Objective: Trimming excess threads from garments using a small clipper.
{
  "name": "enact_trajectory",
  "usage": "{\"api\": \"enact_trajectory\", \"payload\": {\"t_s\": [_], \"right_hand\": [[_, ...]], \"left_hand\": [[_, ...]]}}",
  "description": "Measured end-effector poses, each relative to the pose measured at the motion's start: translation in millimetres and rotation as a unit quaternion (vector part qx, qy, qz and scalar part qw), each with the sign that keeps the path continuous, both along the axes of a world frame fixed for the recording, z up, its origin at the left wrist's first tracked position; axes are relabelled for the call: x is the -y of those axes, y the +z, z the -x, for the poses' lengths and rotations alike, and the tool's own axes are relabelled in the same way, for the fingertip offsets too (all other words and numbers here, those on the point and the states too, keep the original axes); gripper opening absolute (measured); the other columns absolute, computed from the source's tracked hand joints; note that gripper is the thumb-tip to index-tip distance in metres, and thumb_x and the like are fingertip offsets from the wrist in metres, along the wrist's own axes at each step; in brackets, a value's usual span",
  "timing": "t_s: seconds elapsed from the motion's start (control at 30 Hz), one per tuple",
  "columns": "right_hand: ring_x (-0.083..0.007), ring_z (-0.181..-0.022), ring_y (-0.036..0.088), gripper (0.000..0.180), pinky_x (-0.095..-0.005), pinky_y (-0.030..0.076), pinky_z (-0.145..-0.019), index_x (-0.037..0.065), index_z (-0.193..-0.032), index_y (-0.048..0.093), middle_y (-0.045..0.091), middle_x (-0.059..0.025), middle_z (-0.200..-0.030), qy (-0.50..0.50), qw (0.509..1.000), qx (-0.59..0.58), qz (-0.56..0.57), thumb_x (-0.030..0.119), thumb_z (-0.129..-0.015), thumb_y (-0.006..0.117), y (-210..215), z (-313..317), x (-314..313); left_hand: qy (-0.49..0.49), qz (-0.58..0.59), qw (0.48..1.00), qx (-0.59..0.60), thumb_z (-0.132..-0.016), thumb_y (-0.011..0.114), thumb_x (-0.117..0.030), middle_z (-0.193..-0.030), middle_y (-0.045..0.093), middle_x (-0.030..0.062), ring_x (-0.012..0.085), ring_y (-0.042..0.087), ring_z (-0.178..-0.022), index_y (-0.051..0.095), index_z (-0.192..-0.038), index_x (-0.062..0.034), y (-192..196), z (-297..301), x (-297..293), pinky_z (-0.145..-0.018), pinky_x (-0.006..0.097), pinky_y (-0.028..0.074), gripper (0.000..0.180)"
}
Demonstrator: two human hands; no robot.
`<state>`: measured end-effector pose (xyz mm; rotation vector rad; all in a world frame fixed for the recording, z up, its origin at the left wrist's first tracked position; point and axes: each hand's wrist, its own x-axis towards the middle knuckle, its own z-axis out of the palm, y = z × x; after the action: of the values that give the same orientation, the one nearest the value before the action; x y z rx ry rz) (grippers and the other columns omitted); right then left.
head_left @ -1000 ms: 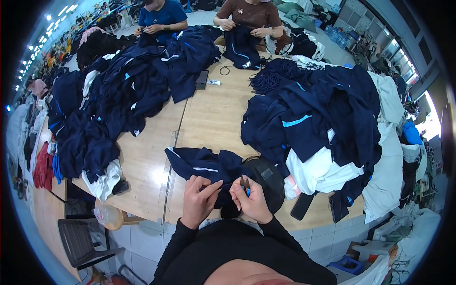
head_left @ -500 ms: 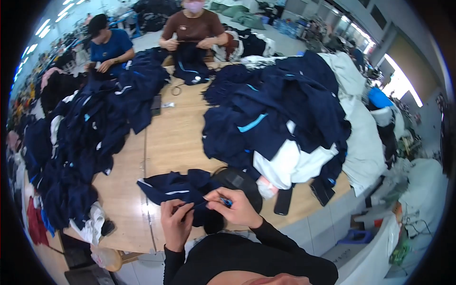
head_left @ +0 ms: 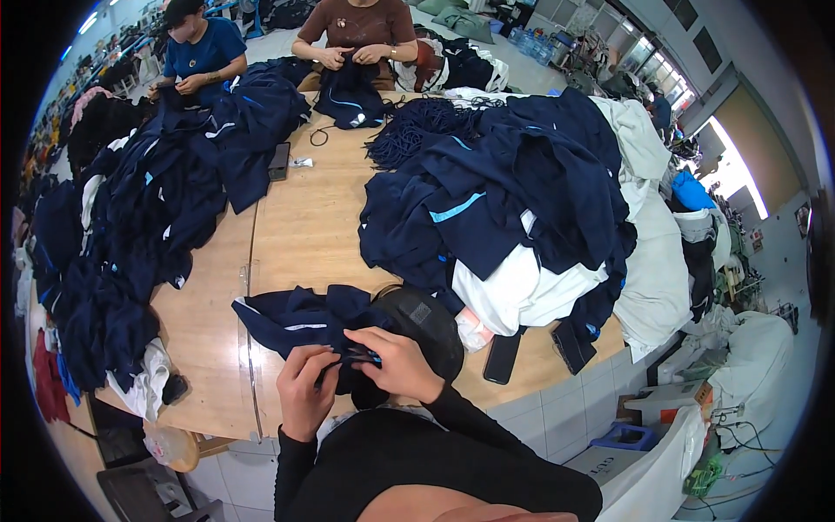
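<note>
"How are the right hand (head_left: 396, 365) and the left hand (head_left: 306, 387) being held?"

"Close together, over the near side of a navy garment (head_left: 291, 315). A small blue tool (head_left: 376, 355) is being grasped in the right hand, most of it being hidden by the fingers. The left hand's fingers are being bent toward the thumb; whether cloth is being pinched there cannot be told."

"And where is the garment being supported?"

"On the desk (head_left: 313, 209), just beyond the hands and reaching to their left, a white stripe (head_left: 306, 327) being shown on top."

"What is being seen to the right of the hands?"

"A black rounded item (head_left: 430, 331) is lying just beside the right hand. Farther right, a dark phone (head_left: 502, 357) is being borne near the edge, and past it a white cloth (head_left: 500, 291) is being partly covered by a navy heap (head_left: 557, 191)."

"And elsewhere?"

"Well to the left of the hands, a second heap (head_left: 104, 296) is being carried. Far ahead of them, dark cloth (head_left: 348, 91) is being handled by a person in brown (head_left: 361, 22)."
</note>
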<state>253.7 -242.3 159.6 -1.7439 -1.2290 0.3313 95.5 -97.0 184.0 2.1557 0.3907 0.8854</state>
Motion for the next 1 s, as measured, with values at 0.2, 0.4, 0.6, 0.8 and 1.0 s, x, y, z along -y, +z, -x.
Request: {"api": "enact_trajectory", "payload": {"t_s": [0.2,0.4,0.6,0.8,1.0], "right_hand": [[-0.0320,-0.090,0.077,0.045,-0.0365,0.061,-0.076,0.003,-0.111,0.079,0.074,-0.0124,-0.105,-0.160,0.984,0.065,-0.037,-0.012,-0.069,0.073,-8,10,-6],[-0.0287,-0.077,0.073,0.046,-0.0346,0.056,-0.063,0.004,-0.103,0.075,0.069,-0.0130,-0.096,-0.246,0.926,0.223,-0.179,-0.010,-0.059,0.073,11,1,-9],[-0.0338,-0.085,0.078,0.040,-0.0389,0.061,-0.072,0.005,-0.096,0.068,0.077,-0.0144,-0.102,-0.170,0.941,0.232,-0.178,-0.002,-0.059,0.081,24,-3,4],[-0.0361,-0.087,0.080,0.041,-0.0382,0.063,-0.076,0.005,-0.096,0.062,0.081,-0.0174,-0.110,-0.068,0.982,0.099,-0.145,0.002,-0.063,0.088,20,9,1],[-0.0375,-0.098,0.078,0.044,-0.0380,0.062,-0.082,0.004,-0.117,0.073,0.078,-0.0153,-0.116,-0.046,0.998,0.004,-0.045,-0.005,-0.074,0.079,13,24,-5]], "left_hand": [[0.052,-0.134,0.979,0.143,-0.081,0.079,0.016,-0.101,0.076,0.0145,0.0326,0.078,-0.094,0.077,-0.096,0.0001,2,4,-9,-0.080,0.039,0.063,0.022],[0.133,0.002,0.991,0.032,-0.078,0.076,0.016,-0.114,0.071,0.0149,0.0321,0.073,-0.100,0.072,-0.111,-0.0005,-2,13,-17,-0.082,0.035,0.062,0.037],[-0.098,0.079,0.991,-0.043,-0.076,0.085,0.000,-0.127,0.068,0.0178,0.0403,0.067,-0.120,0.066,-0.129,-0.0038,-9,-4,-12,-0.103,0.046,0.055,0.056],[-0.057,0.145,0.988,-0.018,-0.081,0.077,0.006,-0.120,0.070,0.0168,0.0312,0.071,-0.117,0.063,-0.134,-0.0013,-16,-5,10,-0.103,0.037,0.055,0.055],[-0.033,0.285,0.954,0.092,-0.084,0.048,0.018,-0.121,0.061,0.0093,0.0179,0.062,-0.115,0.057,-0.129,0.0003,-18,3,-8,-0.107,0.030,0.048,0.049]]}}
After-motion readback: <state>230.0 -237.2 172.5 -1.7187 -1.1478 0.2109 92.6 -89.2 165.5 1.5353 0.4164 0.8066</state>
